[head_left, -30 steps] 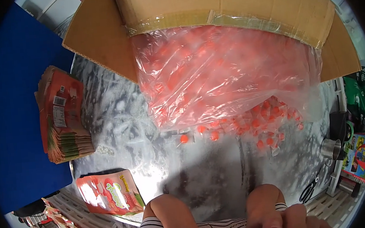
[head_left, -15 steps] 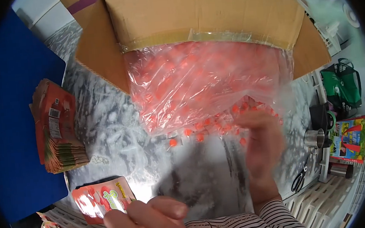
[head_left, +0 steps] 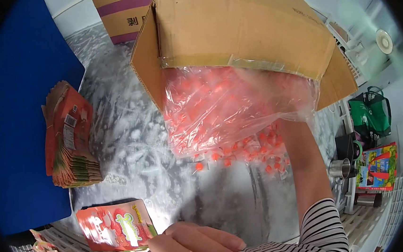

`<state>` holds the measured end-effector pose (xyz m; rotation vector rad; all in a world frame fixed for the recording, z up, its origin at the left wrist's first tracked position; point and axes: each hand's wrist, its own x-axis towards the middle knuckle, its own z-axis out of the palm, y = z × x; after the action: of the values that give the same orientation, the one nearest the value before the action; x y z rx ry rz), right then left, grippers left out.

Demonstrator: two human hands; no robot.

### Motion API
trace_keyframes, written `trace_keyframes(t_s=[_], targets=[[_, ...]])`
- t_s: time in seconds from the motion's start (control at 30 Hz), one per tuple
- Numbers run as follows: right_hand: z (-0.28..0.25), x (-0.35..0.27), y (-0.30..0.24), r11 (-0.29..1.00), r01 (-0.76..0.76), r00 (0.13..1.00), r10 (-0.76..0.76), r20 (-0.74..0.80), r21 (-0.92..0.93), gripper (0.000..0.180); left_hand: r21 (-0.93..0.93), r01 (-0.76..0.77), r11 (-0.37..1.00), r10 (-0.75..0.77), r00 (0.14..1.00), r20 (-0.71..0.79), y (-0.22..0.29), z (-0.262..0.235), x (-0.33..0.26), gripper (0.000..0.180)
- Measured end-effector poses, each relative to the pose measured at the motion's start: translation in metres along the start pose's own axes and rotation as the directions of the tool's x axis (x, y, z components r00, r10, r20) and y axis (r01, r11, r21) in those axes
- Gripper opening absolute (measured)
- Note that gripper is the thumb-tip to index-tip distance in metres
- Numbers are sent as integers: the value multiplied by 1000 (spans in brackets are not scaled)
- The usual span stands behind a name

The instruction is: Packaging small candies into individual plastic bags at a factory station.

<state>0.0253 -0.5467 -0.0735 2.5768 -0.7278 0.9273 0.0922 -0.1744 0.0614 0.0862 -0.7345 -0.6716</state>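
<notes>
Reaching under the clear plastic bag (head_left: 210, 111) of the cardboard box (head_left: 242, 37) at the upper centre of the frame, the right hand (head_left: 274, 89) shows only as a blur through the film, so I cannot tell whether it grips anything. The left hand (head_left: 192, 245), at the lower centre, has its fingers loosely bent; whether it holds something is hidden. Small red wrapped pieces (head_left: 253, 150) fill the bag and lie loose on the grey bench (head_left: 132, 145) mid-frame. One red pouch (head_left: 117, 227) lies at lower left, below a pouch stack (head_left: 72, 141).
</notes>
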Motion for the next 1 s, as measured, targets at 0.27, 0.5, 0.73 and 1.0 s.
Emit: trace_keyframes(t_s=[0.27,0.5,0.73,1.0], targets=[[-25,-31,-52,942,307,908,-333,255,139,42,-57,-264,963,256,959,-122,-11,-1,2,43],[-48,-35,-68,713,-163,874,-216,436,682,42,278,389,878,-382,921,-82,55,-35,-25,34],[9,25,-80,724,-571,482,-86,872,387,58,-67,112,991,-114,993,-32,21,-13,-3,22],[-47,-41,-90,864,-110,715,-274,643,491,62,-188,483,855,-491,871,5,34,-6,7,23]])
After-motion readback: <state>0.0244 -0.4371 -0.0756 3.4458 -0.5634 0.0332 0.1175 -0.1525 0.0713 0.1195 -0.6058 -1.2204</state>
